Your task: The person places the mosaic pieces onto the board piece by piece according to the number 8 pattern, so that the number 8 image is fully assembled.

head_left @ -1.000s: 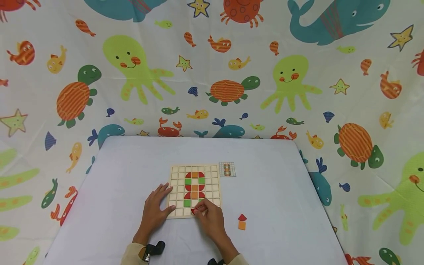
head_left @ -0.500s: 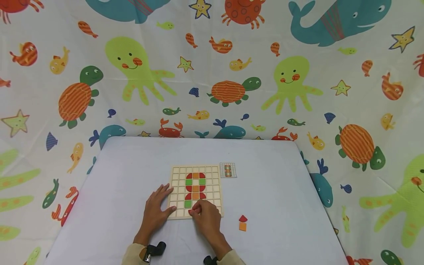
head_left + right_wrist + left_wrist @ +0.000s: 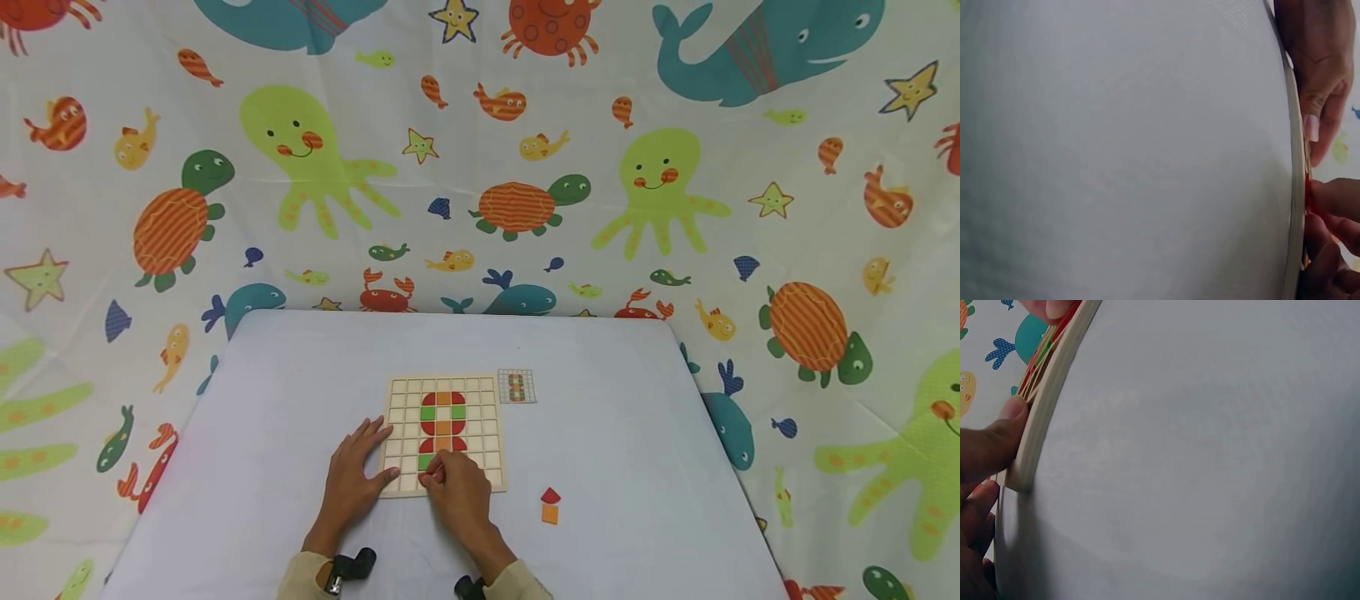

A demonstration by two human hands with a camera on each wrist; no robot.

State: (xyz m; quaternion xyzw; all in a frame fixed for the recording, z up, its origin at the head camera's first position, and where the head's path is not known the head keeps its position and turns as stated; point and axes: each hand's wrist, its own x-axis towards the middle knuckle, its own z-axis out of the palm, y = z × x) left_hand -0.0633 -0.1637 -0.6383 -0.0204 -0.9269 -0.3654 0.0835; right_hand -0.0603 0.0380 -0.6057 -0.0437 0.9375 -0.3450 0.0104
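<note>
A wooden grid board [image 3: 483, 408] lies on the table with red, green and orange tiles set in its middle columns. My left hand [image 3: 354, 475] rests at the board's left edge, fingers extended, its thumb on the near left corner. Over the board's near rows, my right hand [image 3: 461, 492] pinches a small red tile [image 3: 1308, 194] between thumb and fingers, just below a green tile [image 3: 426, 461] in the left column of the pattern. The right hand hides part of the pattern's lower right.
On the white table [image 3: 622, 417], a loose red tile [image 3: 551, 496] touches or nearly touches an orange square tile [image 3: 550, 514], right of the board. A small pattern card [image 3: 517, 387] lies at the board's far right corner. A sea-animal cloth hangs behind.
My right hand has shifted left along the board's near rows, carrying the red tile to the pattern's left column. The left hand keeps its place on the board.
</note>
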